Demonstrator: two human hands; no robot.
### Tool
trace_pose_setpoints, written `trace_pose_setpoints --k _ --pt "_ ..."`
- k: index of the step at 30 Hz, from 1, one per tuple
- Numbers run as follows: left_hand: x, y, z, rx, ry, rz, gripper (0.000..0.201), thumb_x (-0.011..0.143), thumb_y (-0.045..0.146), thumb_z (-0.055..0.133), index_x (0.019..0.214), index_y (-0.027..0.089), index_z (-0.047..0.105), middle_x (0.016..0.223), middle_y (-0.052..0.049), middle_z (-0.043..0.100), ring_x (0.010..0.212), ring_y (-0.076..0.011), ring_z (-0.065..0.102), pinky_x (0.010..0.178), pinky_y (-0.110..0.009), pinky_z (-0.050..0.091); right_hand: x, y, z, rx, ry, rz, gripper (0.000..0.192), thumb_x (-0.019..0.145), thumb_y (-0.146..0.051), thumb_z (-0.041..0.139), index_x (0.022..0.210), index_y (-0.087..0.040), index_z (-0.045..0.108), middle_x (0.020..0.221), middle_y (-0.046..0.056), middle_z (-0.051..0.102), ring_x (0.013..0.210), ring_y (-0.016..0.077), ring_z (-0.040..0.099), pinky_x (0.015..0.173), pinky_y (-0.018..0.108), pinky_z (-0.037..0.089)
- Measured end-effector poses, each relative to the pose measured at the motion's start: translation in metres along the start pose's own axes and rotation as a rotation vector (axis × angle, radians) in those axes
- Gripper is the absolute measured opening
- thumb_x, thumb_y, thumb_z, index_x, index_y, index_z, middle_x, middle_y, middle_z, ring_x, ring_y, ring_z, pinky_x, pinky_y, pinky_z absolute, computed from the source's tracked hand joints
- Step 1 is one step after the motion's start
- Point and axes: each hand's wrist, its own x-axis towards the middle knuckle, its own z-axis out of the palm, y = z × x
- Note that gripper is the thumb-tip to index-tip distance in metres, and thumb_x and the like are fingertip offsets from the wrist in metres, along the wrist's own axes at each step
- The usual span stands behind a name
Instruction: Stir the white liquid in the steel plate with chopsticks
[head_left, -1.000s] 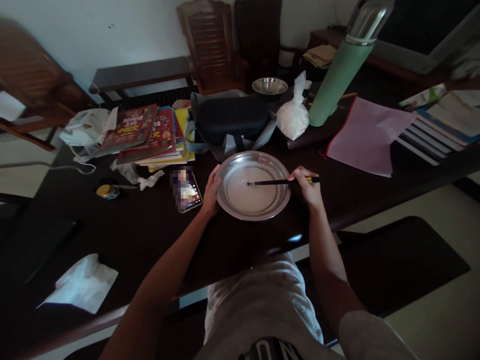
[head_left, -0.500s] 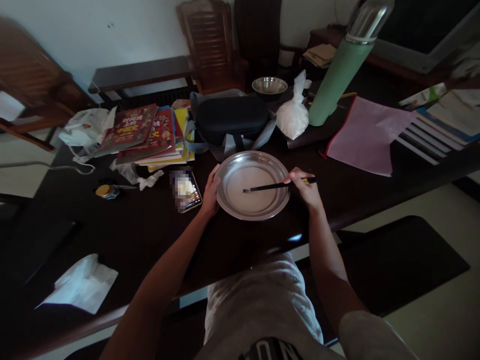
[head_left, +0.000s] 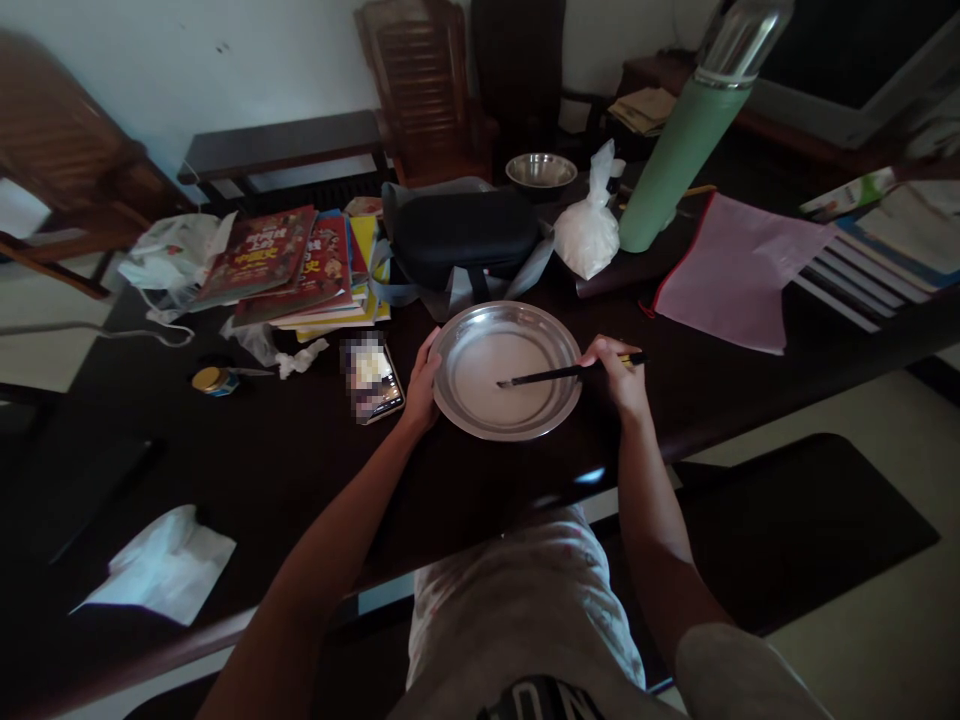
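A round steel plate (head_left: 453,410) holding a thin whitish liquid sits on the dark table in front of me. My left hand (head_left: 422,385) grips the plate's left rim. My right hand (head_left: 619,372) at the plate's right rim holds dark chopsticks (head_left: 551,375), their tips resting in the liquid near the plate's middle. A phone (head_left: 373,378) lies face up just left of my left hand.
Behind the plate are a black case (head_left: 465,232), a stack of books (head_left: 292,265), a knotted white bag (head_left: 589,232), a green flask (head_left: 675,155) and a small steel bowl (head_left: 541,170). A pink folder (head_left: 731,270) lies right, a tissue (head_left: 161,565) near left.
The chopstick tips swept from the plate's middle toward the lower left, then back to the right. My left hand stayed on the rim.
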Motion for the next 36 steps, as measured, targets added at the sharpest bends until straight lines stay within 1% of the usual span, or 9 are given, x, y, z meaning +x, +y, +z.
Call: trace_pose_setpoints --k 3,7,12,17,21,26,30,34,36 --pt "-0.0005 0.0006 0.0005 0.006 -0.002 -0.002 0.075 0.08 0.069 0.088 0.143 0.032 0.07 0.157 -0.01 0.072 0.158 -0.0442 0.055 0.13 -0.06 0.046 0.0001 -0.0016 0.0005 -0.01 -0.094 0.012 0.059 0.086 -0.082 0.077 0.061 -0.028 0.076 0.071 0.002 0.077 0.073 0.0219 0.073 0.077 0.039 0.057" --pt "-0.0011 0.0016 0.0011 0.005 0.007 -0.008 0.075 0.079 0.07 0.089 0.142 0.032 0.071 0.157 -0.009 0.072 0.157 -0.0445 0.056 0.13 -0.06 0.047 0.0002 -0.0029 0.001 -0.02 0.004 -0.023 0.058 0.088 -0.081 0.075 0.063 -0.029 0.078 0.069 0.001 0.076 0.073 0.0213 0.072 0.079 0.039 0.057" --pt "-0.001 0.0018 0.0006 0.017 0.004 0.001 0.071 0.082 0.069 0.087 0.142 0.034 0.072 0.156 -0.009 0.072 0.157 -0.0437 0.057 0.129 -0.06 0.048 -0.0002 -0.0035 0.0012 -0.02 -0.095 0.002 0.06 0.086 -0.083 0.077 0.059 -0.029 0.074 0.07 0.002 0.077 0.074 0.0235 0.074 0.078 0.041 0.059" --pt "-0.0014 0.0023 0.0006 0.015 0.0 -0.007 0.075 0.08 0.07 0.088 0.143 0.032 0.071 0.158 -0.01 0.071 0.156 -0.0439 0.057 0.129 -0.06 0.047 0.0004 -0.0023 0.0009 -0.03 0.003 -0.012 0.062 0.089 -0.083 0.073 0.06 -0.028 0.075 0.068 0.002 0.076 0.072 0.0228 0.073 0.08 0.042 0.059" --pt "-0.0014 0.0029 0.0007 0.014 0.006 -0.008 0.082 0.077 0.073 0.09 0.144 0.031 0.071 0.159 -0.011 0.071 0.157 -0.0444 0.056 0.131 -0.059 0.046 0.0003 -0.0005 0.0007 -0.011 -0.094 0.022 0.062 0.085 -0.084 0.076 0.059 -0.028 0.074 0.07 0.002 0.077 0.073 0.0234 0.074 0.078 0.041 0.058" --pt "-0.0012 0.0016 -0.0002 0.027 -0.021 0.003 0.077 0.081 0.071 0.087 0.145 0.032 0.07 0.161 -0.011 0.069 0.157 -0.0434 0.056 0.13 -0.058 0.047 -0.0001 -0.0012 0.0005 0.007 -0.008 0.003 0.06 0.088 -0.082 0.075 0.062 -0.028 0.077 0.067 0.001 0.076 0.071 0.0218 0.072 0.078 0.04 0.057" --pt "-0.0019 0.0012 0.0005 0.016 -0.007 -0.005 0.073 0.082 0.069 0.086 0.145 0.034 0.07 0.159 -0.009 0.071 0.156 -0.0426 0.058 0.129 -0.059 0.047 -0.0002 -0.0022 0.0009 -0.002 -0.109 0.021 0.06 0.085 -0.083 0.077 0.06 -0.028 0.076 0.069 0.002 0.077 0.072 0.0229 0.073 0.076 0.04 0.058" --pt "-0.0017 0.0017 0.0002 0.023 0.0 -0.004 0.073 0.082 0.068 0.086 0.143 0.033 0.071 0.157 -0.01 0.071 0.155 -0.0431 0.058 0.128 -0.059 0.048 0.0 -0.0011 0.0008 -0.02 -0.009 -0.018 0.059 0.088 -0.082 0.075 0.062 -0.029 0.077 0.069 0.001 0.076 0.073 0.022 0.072 0.08 0.041 0.057" --pt "-0.0013 0.0015 -0.0004 0.028 -0.004 -0.003 0.071 0.083 0.068 0.086 0.143 0.033 0.071 0.157 -0.01 0.071 0.155 -0.0435 0.058 0.128 -0.059 0.049 0.0001 -0.0009 0.0007 -0.008 -0.013 0.003 0.06 0.089 -0.082 0.074 0.06 -0.029 0.076 0.068 0.001 0.075 0.07 0.0217 0.072 0.077 0.04 0.057"
